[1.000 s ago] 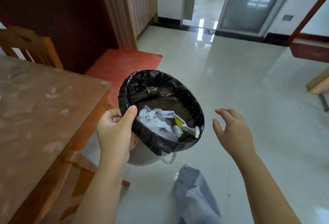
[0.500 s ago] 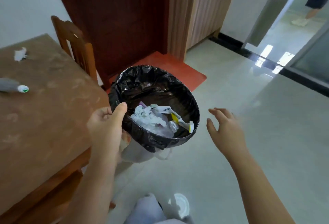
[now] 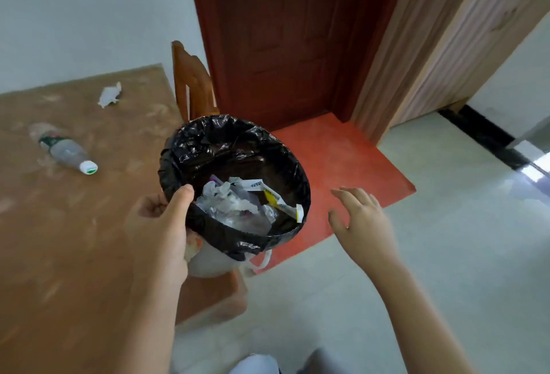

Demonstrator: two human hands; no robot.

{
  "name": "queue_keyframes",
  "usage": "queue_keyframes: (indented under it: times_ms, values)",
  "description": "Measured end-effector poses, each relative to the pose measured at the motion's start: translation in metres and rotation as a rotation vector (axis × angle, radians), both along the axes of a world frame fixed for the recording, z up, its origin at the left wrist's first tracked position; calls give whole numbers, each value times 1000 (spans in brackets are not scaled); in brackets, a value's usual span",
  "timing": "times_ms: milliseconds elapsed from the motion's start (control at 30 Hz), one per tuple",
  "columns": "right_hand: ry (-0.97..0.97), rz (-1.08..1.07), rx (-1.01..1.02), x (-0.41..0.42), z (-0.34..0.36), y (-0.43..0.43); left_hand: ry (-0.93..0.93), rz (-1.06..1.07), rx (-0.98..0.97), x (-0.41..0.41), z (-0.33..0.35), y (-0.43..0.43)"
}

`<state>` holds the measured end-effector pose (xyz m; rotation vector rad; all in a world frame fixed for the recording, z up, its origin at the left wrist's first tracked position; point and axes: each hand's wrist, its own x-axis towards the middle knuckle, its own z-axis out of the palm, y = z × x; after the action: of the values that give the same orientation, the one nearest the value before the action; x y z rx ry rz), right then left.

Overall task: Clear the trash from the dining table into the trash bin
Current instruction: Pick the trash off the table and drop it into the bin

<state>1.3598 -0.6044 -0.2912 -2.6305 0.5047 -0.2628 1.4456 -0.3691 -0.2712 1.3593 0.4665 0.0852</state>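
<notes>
Head view, single frame: left hand (image 3: 160, 225) grips the near rim of the trash bin (image 3: 208, 260) — thumb hooked over the edge onto the black liner (image 3: 238, 147), fingers curled round the outside. Bin is held up off the floor, just beside the corner of the dining table (image 3: 74, 239), mouth tilted toward the camera. Inside it: crumpled white paper and plastic, plus a white strip with a yellow patch lying against the right wall. Right hand (image 3: 361, 222) is empty, fingers spread and loosely extended, hovering near the bin's right side but apart from it. On the table, well apart from the bin — a clear plastic bottle (image 3: 67, 150) lying on its side, white cap toward the bin, and a crumpled tissue (image 3: 109, 95) farther back. Wooden chair (image 3: 192, 82) stands behind the bin at the table's end.
</notes>
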Motion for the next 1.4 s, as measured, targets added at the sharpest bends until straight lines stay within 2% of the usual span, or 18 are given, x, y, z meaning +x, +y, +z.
queue_keyframes:
  times_ms: [67, 200, 467, 633, 767, 967, 1200, 1400]
  values:
    - [0, 61, -6, 32, -1, -6, 44, 39, 7, 17, 3, -3]
    - [-22, 205, 3, 101, -3, -25, -35, 223, 146, 51, 15, -11]
    - [-37, 669, -36, 246, 11, -61, -72, 684, 85, 89, 13, -58]
    - [-62, 917, -35, 302, 19, -51, -38, 875, 220, 99, 18, -71]
    - [-90, 1065, -20, 339, 21, -24, -53, 1029, 224, 109, 23, -67]
    - [-152, 1189, -59, 402, 18, 35, -70, 1084, 226, 146, 17, -28]
    - [-110, 1270, -174, 470, 15, 93, -58, 1100, 234, 193, 20, 19]
    - [-89, 1313, -179, 522, 12, 128, -34, 1126, 271, 224, 24, 32]
